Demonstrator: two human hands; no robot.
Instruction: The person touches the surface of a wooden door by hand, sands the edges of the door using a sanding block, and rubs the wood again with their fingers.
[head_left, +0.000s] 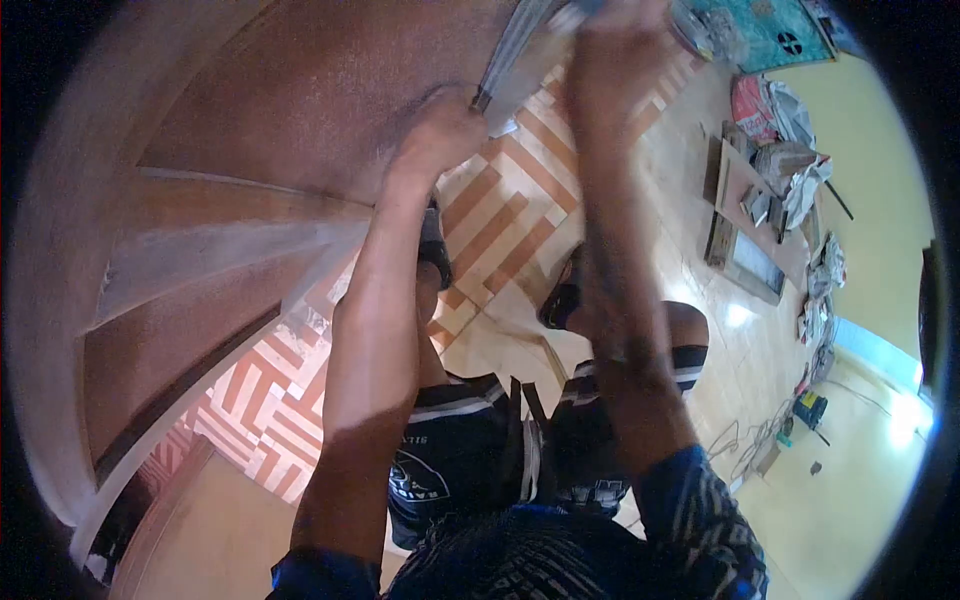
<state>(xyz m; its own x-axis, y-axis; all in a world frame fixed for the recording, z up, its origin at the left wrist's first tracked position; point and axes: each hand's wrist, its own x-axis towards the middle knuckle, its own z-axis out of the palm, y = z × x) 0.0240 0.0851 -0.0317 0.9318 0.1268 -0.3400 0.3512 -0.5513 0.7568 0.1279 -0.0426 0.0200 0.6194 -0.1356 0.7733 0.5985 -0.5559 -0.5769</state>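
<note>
A large brown wooden door (290, 90) with raised panels and pale, dusty rails fills the left of the head view. My left hand (445, 130) is closed at its edge, fingers curled around the side. A grey strip (512, 50) runs along the edge just above that hand. Near the top of the view, my right hand (620, 35) is raised and smeared by motion. Its fingers appear closed around a small pale and bluish thing (570, 15), too blurred to name. Both forearms reach forward over my knees.
Patterned brown and cream tiles (510, 220) cover the floor below. Along the right wall lie a wooden board (745, 200) with metal pieces, a red and white sack (755, 105), crumpled bags, and a dark power tool (810, 408) with loose cables.
</note>
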